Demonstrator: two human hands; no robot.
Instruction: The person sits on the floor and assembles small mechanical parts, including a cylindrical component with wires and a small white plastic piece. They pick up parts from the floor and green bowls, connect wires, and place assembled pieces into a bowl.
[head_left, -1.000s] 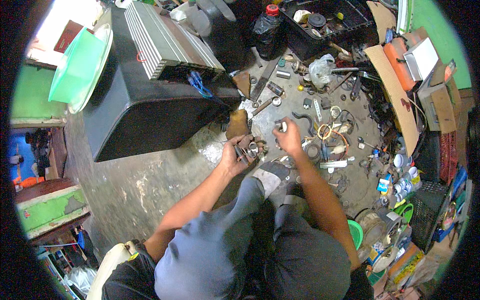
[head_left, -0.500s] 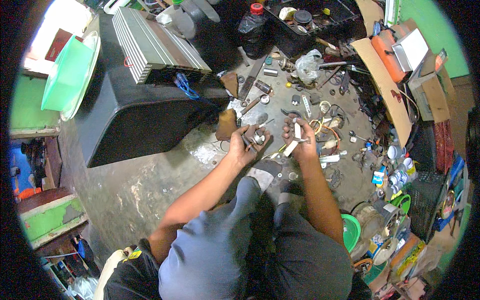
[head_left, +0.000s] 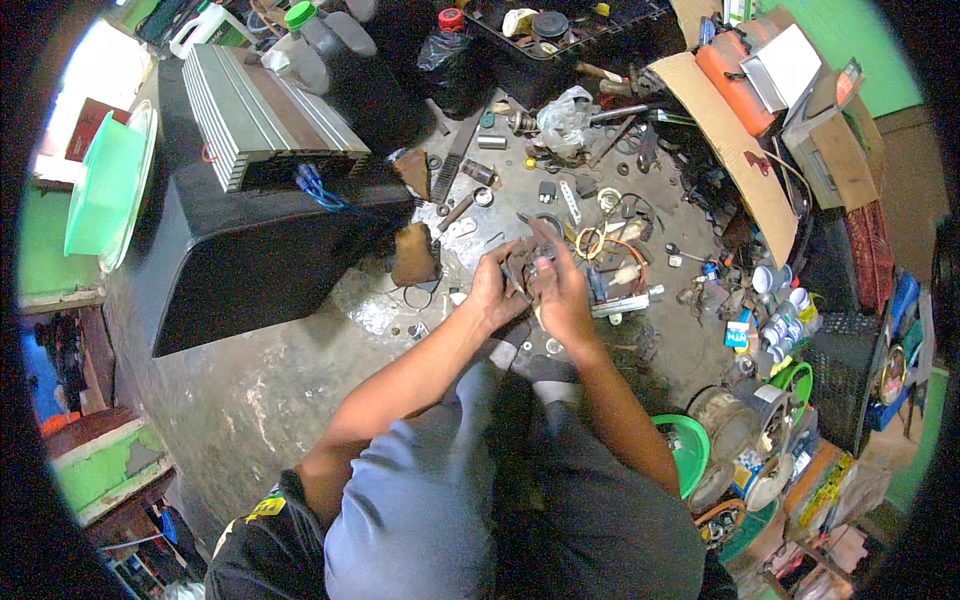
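My left hand point(head_left: 494, 287) curls around a small dark metal part point(head_left: 516, 275), mostly covered by fingers. Against it comes my right hand point(head_left: 563, 297), its thumb bent in and its forefinger stretched over the part. What the right hand itself grips is hidden. Both hands meet above my knees, over the littered floor. Left of them lies a brown pad-like block point(head_left: 414, 254). Beyond them on the floor are a perforated metal strip point(head_left: 570, 203), a coil of yellow and orange wire point(head_left: 592, 240) and, to the right, a silvery metal bar point(head_left: 627, 303).
A black speaker-like box point(head_left: 260, 270) stands at left with a finned metal amplifier point(head_left: 270, 115) on it. Cardboard point(head_left: 735, 150) bounds the parts at right. A green basin point(head_left: 682, 452) sits near my right forearm. A bottle with a red cap point(head_left: 451, 20) stands at the back.
My right hand has moved left to my left hand; the pale strip it held no longer shows. My left hand has turned around its part. The whole view has shifted a little.
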